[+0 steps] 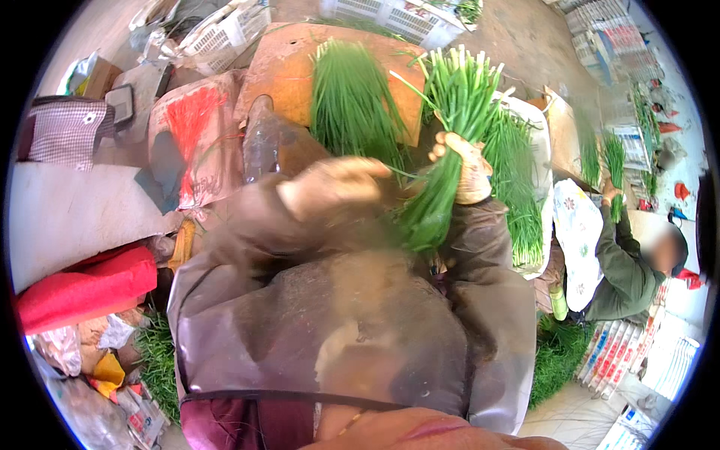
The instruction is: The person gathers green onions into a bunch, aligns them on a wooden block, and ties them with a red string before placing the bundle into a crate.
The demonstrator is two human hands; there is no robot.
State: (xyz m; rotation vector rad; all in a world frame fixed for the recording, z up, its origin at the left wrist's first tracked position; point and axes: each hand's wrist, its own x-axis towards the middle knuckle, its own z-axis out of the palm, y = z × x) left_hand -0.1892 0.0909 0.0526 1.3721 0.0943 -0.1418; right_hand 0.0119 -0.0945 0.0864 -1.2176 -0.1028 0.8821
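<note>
My right hand (464, 166) grips a bundle of chive-like green stalks (464, 107), pale cut ends up and leaves hanging toward my chest. My left hand (337, 185), blurred, is to its left. A thin green blade runs from near its fingertips toward the bundle; whether the fingers pinch it I cannot tell. Beyond my hands, a loose pile of long green leaves (357, 95) lies on an orange-brown board (275, 73). More stalks (512, 169) fill a white tray (541, 197) at the right. Red plastic strands (194, 115) lie on a pinkish package (225, 95) at the left.
White plastic crates (394, 19) stand beyond the board. A pale sheet (73, 219) and a red cloth roll (90, 289) are at the left. Greens (157, 360) lie low beside me. At the right another person (624, 270) holds a green bundle (614, 157).
</note>
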